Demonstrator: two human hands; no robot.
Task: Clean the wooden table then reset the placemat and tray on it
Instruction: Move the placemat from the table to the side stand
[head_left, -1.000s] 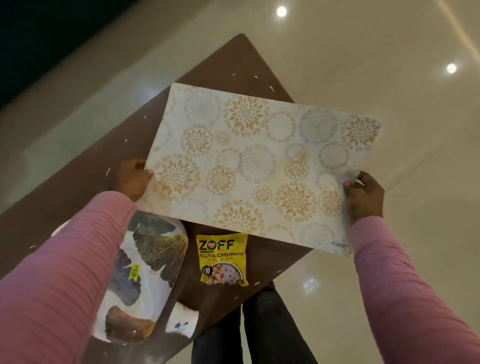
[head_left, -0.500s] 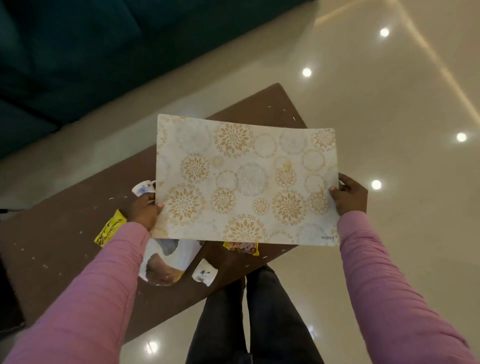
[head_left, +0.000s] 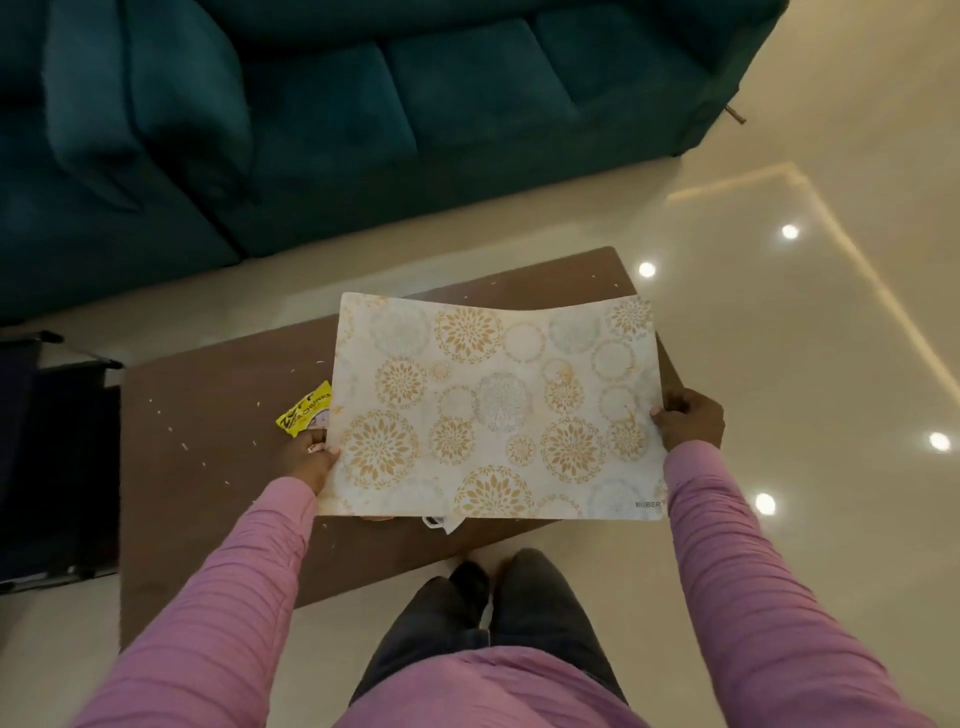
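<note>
A person holds the placemat (head_left: 493, 410) over the brown table (head_left: 208, 467) with both hands.
The left hand (head_left: 309, 457) pinches the left edge and the right hand (head_left: 688, 418) the right edge; each grip is clamped on the placemat, which curves a little. Its near right corner reads "KUBER". A yellow packet (head_left: 306, 410) with black writing, partly hidden, lies on the table just beside the left hand. Small white crumbs (head_left: 184, 445) are scattered on the table.

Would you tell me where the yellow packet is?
Head view: the packet lies on the table, left of the placemat, just beyond the left hand.
</note>
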